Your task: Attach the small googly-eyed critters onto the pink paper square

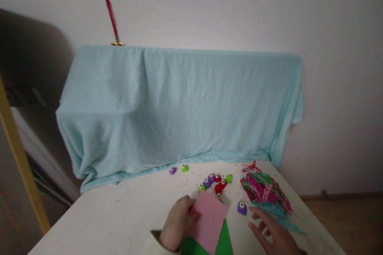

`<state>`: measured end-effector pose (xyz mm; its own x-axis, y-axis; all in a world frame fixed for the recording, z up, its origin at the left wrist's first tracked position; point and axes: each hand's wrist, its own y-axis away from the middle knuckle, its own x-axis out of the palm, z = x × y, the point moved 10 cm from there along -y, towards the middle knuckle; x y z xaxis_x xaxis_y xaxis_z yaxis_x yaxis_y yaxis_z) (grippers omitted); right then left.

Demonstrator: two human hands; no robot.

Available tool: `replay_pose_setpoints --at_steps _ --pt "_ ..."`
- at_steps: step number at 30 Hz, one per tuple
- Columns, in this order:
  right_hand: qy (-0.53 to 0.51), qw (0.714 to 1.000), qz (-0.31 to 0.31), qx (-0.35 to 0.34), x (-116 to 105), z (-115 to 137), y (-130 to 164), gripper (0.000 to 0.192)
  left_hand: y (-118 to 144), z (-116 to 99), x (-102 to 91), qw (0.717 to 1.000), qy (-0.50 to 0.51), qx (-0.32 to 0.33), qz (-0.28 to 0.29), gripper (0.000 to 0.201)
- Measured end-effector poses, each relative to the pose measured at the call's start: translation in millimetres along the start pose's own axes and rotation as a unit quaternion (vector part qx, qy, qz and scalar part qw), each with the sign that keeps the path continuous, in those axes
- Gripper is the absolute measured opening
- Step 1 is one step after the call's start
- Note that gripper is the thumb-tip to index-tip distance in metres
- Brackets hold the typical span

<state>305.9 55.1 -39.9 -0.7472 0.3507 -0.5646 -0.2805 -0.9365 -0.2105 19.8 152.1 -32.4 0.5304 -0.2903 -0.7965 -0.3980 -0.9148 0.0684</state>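
Right hand [273, 234], lower right: half open, looks empty. Left hand [178, 220], lower centre, pinches pink sheet [210, 219]; light edge grip should avoid creases.

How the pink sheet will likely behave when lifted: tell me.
The pink sheet is probably light, since it looks thin. It may be moderately stiff: the left hand pinches it near one edge, yet it looks nearly flat, with little sag.

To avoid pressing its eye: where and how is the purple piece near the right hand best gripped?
Probably pinch the purple piece low, below its eye, coming from the right: its body widens there, and the right hand is open on that side.
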Motion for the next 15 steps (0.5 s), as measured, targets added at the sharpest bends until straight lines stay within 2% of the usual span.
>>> replay_pose_setpoints --at_steps 2,4,8,11,13,15 --pt "0.041 0.999 -0.013 -0.031 8 -8 -19 0.021 -10 -13 -30.6 0.994 0.087 0.051 -0.051 0.02" --pt "0.056 0.997 -0.027 -0.052 25 -19 -32 0.021 -22 -12 -49.9 0.977 0.179 0.078 -0.087 0.031" --pt "0.064 0.995 -0.077 -0.026 39 -35 -42 0.024 -45 26 -52.5 0.939 0.302 0.058 -0.154 0.046" --pt "0.05 0.996 -0.073 -0.014 29 -16 -42 0.03 -49 47 -41.0 0.91 0.363 0.069 -0.189 0.047" --pt "0.019 0.998 -0.056 -0.006 17 12 -41 0.036 -48 57 -32.8 0.888 0.41 0.055 -0.202 0.049" --pt "-0.015 0.997 -0.08 -0.002 -1 48 -41 0.04 -49 64 -25.3 0.866 0.458 0.037 -0.2 0.052"
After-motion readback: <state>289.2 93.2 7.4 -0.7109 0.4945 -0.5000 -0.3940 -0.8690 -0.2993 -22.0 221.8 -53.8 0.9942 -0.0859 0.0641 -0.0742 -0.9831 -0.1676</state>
